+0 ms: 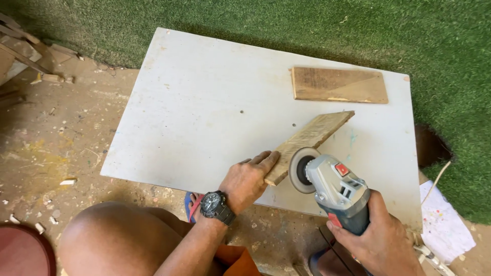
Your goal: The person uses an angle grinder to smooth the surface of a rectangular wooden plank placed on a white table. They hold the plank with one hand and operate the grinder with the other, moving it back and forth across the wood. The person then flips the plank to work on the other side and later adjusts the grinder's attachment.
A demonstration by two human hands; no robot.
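On the white board (204, 102), the left hand (249, 179) presses flat, fingers spread, on the near end of a wooden slat (311, 144). At the slat's 5 o'clock, the right hand (381, 240) grips a grey angle grinder (335, 191) with a red switch, its disc touching the slat's edge. A second brown plank (338, 85) lies at 12 o'clock.

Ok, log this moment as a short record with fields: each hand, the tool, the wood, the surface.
left hand: left hand presses down the near end of the wooden strip
right hand: right hand grips the angle grinder
tool contact: sanding disc against the strip's right edge
surface: white board on the ground
other wood: flat wooden board, far right, apart from the strip
wrist: black watch on the left
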